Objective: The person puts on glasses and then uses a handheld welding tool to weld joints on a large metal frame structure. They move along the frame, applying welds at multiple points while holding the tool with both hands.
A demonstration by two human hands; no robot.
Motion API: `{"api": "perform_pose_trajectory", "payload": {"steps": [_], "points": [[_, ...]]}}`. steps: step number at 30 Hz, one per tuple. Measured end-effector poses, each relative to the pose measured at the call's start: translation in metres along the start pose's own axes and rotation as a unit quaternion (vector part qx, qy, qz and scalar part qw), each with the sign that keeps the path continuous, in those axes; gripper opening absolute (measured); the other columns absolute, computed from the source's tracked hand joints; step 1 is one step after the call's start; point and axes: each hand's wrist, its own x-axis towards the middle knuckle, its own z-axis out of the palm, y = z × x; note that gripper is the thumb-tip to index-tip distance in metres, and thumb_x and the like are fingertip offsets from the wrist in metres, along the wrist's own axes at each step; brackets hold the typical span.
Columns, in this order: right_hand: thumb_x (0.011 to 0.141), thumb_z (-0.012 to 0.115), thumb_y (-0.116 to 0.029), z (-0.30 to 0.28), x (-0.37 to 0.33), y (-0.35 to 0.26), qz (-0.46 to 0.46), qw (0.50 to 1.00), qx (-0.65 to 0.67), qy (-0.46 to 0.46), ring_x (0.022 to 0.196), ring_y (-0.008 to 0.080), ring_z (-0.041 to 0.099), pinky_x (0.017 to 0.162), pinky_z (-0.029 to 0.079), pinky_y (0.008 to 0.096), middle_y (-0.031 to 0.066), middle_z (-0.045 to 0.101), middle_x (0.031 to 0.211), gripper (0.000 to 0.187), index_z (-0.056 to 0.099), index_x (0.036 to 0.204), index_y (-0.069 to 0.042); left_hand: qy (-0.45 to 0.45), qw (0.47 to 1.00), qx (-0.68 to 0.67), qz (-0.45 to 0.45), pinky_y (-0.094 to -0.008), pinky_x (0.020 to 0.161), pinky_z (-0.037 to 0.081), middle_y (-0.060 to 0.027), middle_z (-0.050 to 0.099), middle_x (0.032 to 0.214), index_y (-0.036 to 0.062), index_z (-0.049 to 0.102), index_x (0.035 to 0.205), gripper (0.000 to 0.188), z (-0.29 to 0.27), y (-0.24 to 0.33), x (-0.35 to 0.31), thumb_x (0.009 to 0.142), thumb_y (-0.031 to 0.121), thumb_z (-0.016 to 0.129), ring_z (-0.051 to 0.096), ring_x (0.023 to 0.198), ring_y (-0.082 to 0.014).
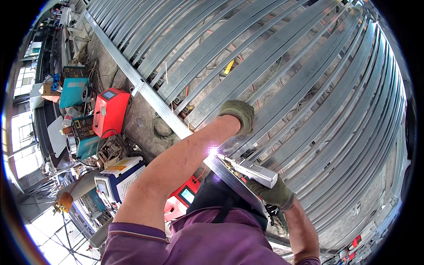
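Observation:
My left hand (238, 114), in a green work glove, presses down on one of the long galvanised steel bars (265, 57) of a large frame. In my gloved right hand (271, 191) I hold a grey handheld welding gun (251, 170). Its tip points left at the frame's edge rail (229, 176). A bright white-violet spark (213, 151) glows at the tip, just below my left forearm. My purple sleeves come in from the bottom edge.
Many parallel steel bars fill the upper and right picture, joined by a cross rail (132, 75). On the floor at left stand a red welding machine (110, 110), a teal box (73, 92), a white-and-blue machine (117, 179) and another red unit (183, 196), with cables around.

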Motion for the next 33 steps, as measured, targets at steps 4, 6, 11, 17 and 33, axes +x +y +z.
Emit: {"api": "perform_pose_trajectory", "payload": {"steps": [4,6,11,17,33], "points": [[0.099,0.085,-0.025,0.0,-0.001,0.001,0.007,1.0,0.0,0.0,0.107,0.0148,0.077,0.091,0.062,0.0324,0.0086,0.082,0.118,0.044,0.073,0.136,-0.005,0.004,1.0,-0.009,0.0,-0.0474,0.095,0.061,-0.016,0.081,0.117,0.0111,0.081,0.123,0.058,0.0,0.0,-0.001,0.087,0.056,0.077,0.077,0.11,-0.0363],[0.099,0.085,-0.025,0.0,-0.002,-0.001,0.012,1.0,0.012,0.004,0.107,0.0148,0.077,0.091,0.062,0.0326,0.0088,0.082,0.118,0.044,0.073,0.136,-0.005,0.006,1.0,-0.012,0.0,-0.0475,0.095,0.061,-0.0161,0.081,0.117,0.0109,0.081,0.123,0.058,-0.001,0.0,-0.002,0.087,0.056,0.077,0.077,0.11,-0.0366],[0.097,0.087,-0.022,-0.001,-0.004,-0.002,0.016,1.0,0.008,0.005,0.107,0.0141,0.076,0.092,0.062,0.0316,0.0087,0.082,0.119,0.044,0.073,0.135,-0.005,0.01,1.0,-0.012,0.003,-0.0478,0.095,0.061,-0.0162,0.08,0.119,0.01,0.081,0.122,0.059,0.004,-0.003,0.001,0.086,0.056,0.078,0.077,0.111,-0.0368],[0.095,0.088,-0.018,-0.001,-0.005,-0.003,0.025,1.0,0.01,0.014,0.106,0.0134,0.077,0.092,0.063,0.0307,0.0075,0.082,0.119,0.043,0.073,0.133,-0.005,0.011,1.0,-0.007,0.0,-0.0475,0.096,0.061,-0.016,0.08,0.119,0.0102,0.081,0.123,0.059,0.001,0.0,-0.001,0.086,0.056,0.078,0.077,0.111,-0.0365],[0.096,0.086,-0.017,-0.004,-0.01,-0.008,0.027,1.0,-0.013,0.0,0.108,0.0148,0.077,0.092,0.064,0.0309,0.0084,0.081,0.121,0.042,0.073,0.134,-0.005,0.007,1.0,-0.013,-0.002,-0.0476,0.095,0.062,-0.0156,0.081,0.118,0.0107,0.082,0.122,0.056,0.0,0.0,-0.002,0.087,0.054,0.078,0.077,0.11,-0.0357]]}}
